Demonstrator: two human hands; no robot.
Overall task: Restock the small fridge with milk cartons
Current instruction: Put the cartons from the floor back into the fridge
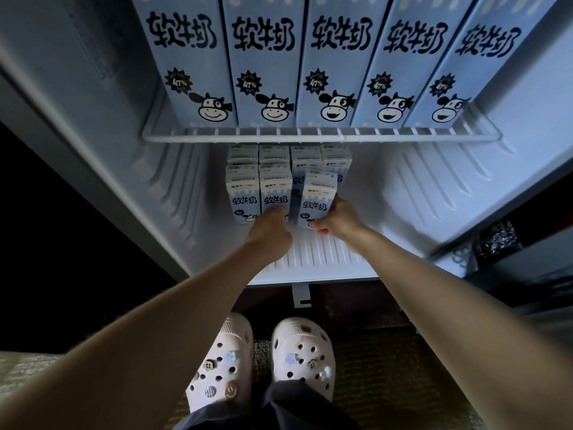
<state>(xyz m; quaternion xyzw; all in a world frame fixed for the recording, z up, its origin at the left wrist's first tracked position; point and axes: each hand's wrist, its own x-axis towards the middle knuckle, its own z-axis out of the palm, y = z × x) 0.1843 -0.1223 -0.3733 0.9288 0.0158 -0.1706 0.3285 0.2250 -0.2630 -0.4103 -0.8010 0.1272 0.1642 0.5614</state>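
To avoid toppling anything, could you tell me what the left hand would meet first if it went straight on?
Probably the front milk carton its fingers already seem to touch; left hand.

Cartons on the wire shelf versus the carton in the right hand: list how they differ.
The five cartons on the wire shelf stand untouched in a row on the upper level; the carton in the right hand sits low on the fridge floor, gripped by the right hand. The shelf cartons are aligned; the held one sits forward of its neighbours. Both share the light-blue cow design.
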